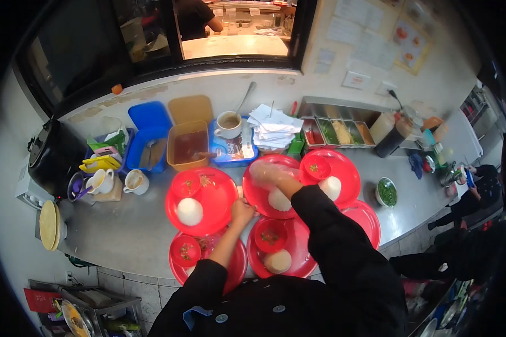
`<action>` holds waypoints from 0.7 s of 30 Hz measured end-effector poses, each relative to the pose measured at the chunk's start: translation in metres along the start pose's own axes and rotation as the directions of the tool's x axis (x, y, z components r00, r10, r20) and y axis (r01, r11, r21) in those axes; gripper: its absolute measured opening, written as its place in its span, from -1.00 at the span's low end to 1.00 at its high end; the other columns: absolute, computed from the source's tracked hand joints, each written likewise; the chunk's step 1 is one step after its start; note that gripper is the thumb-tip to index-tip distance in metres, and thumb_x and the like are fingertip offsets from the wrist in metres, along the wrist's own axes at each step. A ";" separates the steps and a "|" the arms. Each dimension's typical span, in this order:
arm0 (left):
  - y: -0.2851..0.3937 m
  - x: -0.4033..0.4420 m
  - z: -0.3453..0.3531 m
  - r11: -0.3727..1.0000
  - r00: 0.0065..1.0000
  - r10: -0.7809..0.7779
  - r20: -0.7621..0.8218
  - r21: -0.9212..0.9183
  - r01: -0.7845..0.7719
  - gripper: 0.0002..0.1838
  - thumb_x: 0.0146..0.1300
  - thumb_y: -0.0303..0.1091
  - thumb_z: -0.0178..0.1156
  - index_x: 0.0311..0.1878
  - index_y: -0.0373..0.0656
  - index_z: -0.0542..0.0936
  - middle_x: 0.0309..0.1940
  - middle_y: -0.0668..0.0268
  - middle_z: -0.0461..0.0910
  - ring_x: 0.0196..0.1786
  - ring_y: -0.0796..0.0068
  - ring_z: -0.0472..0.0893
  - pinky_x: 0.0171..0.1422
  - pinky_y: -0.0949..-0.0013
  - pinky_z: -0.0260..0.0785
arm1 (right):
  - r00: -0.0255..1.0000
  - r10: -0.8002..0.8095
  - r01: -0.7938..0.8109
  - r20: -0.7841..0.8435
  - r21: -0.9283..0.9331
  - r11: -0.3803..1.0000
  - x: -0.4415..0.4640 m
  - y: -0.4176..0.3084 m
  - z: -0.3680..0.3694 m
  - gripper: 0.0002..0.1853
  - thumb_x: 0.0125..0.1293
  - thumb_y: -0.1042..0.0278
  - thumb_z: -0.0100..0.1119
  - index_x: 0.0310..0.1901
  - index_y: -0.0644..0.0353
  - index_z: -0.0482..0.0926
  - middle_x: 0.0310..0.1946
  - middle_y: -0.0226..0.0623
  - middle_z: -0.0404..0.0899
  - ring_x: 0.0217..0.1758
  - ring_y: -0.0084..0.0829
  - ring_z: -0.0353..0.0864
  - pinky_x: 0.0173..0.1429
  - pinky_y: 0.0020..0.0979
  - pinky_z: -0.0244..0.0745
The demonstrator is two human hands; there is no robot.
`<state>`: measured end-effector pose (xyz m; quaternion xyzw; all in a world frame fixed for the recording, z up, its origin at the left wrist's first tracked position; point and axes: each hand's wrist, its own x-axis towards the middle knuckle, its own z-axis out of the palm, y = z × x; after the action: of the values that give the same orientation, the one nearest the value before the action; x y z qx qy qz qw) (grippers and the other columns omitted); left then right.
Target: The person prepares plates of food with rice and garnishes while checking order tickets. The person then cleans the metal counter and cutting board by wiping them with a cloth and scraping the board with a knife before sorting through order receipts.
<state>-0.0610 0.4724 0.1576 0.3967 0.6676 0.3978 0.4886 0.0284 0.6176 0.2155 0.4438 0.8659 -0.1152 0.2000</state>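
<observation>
My left hand (242, 212) is closed between the upper left red plate (216, 194) and the upper middle red plate (256, 194); what its fingers grip is hidden. My right hand (267, 173), blurred and apparently in a clear glove, is over the upper middle plate, beside a white rice mound (280, 199). On the upper left plate are a small red bowl (186, 183) and another rice mound (189, 212). The upper right plate (347, 174) carries a bowl (315, 167) and rice (330, 189). Lower plates hold a bowl (270, 235) and a tan mound (277, 261).
Along the wall stand a blue tub (152, 135), a brown sauce container (188, 143), a mug (229, 124), paper slips (272, 126) and topping trays (343, 132). A bowl of chopped greens (387, 192) sits at right. Co-workers are at far right and beyond the window.
</observation>
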 end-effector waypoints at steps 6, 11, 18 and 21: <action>-0.017 0.014 0.003 0.990 1.000 0.006 0.019 -0.140 -0.003 -0.69 0.00 -0.59 0.22 -0.20 -0.46 0.36 -0.58 0.08 0.59 -0.56 0.38 0.63 -0.55 0.42 0.47 | 1.000 -0.012 0.011 -0.007 -0.046 0.999 -0.059 -0.032 -0.023 -0.82 -0.08 0.33 0.15 -0.42 0.17 0.65 -0.39 -0.14 0.62 -0.31 -0.17 0.62 -0.27 -0.19 0.50; -0.018 0.012 0.003 0.992 1.000 0.016 0.001 -0.124 -0.016 -0.67 -0.01 -0.58 0.23 -0.18 -0.46 0.35 -0.60 0.10 0.59 -0.56 0.37 0.63 -0.56 0.42 0.47 | 0.987 -0.159 0.158 -0.017 -0.048 0.986 0.008 0.009 0.020 -0.83 -0.07 0.38 0.14 -0.41 0.16 0.65 -0.37 -0.15 0.62 -0.30 -0.22 0.63 -0.21 -0.26 0.52; -0.027 0.016 0.003 0.988 0.999 0.008 0.045 -0.152 -0.001 -0.62 -0.02 -0.61 0.20 -0.09 -0.43 0.39 -0.55 0.15 0.59 -0.52 0.42 0.63 -0.47 0.44 0.48 | 0.988 -0.149 0.151 0.045 -0.061 0.987 -0.007 0.000 0.003 -0.76 -0.20 0.30 0.27 -0.40 0.11 0.66 -0.36 -0.22 0.63 -0.29 -0.29 0.63 -0.20 -0.31 0.53; -0.032 0.017 0.003 0.991 0.996 0.009 0.088 -0.133 0.003 -0.66 0.00 -0.67 0.10 -0.08 -0.41 0.41 -0.48 0.18 0.59 -0.48 0.42 0.61 -0.43 0.43 0.50 | 0.979 -0.161 0.177 0.128 -0.126 0.976 -0.008 -0.014 0.013 -0.72 -0.26 0.26 0.33 -0.40 0.10 0.67 -0.36 -0.25 0.63 -0.29 -0.32 0.63 -0.19 -0.33 0.53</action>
<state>-0.0662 0.4764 0.1219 0.3816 0.6166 0.4243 0.5423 0.0248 0.5986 0.2076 0.3461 0.8932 -0.0982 0.2699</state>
